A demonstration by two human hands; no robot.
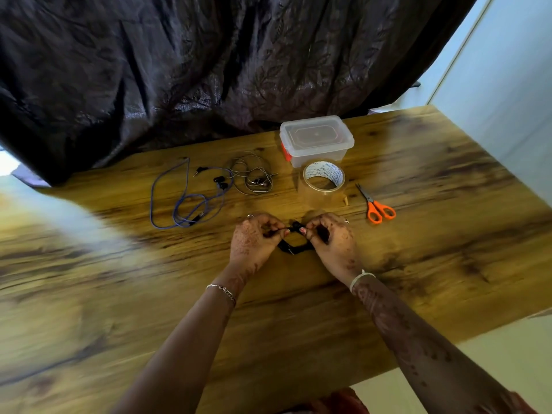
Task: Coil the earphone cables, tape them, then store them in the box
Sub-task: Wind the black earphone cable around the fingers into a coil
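Observation:
A black earphone cable (294,248) hangs in a small bundle between my hands above the wooden table (418,234). My left hand (257,237) pinches its left side and my right hand (331,237) pinches its right side, thumbs nearly meeting. A blue earphone cable (185,201) lies loose at the left. A grey earphone cable (254,176) lies tangled beside it. The roll of clear tape (324,180) stands in front of the clear plastic box (316,141), whose lid is on. Orange-handled scissors (378,207) lie right of the tape.
A dark curtain (209,70) hangs behind the table's far edge. A pale wall (507,100) stands at the right. The table's right edge runs close past the scissors.

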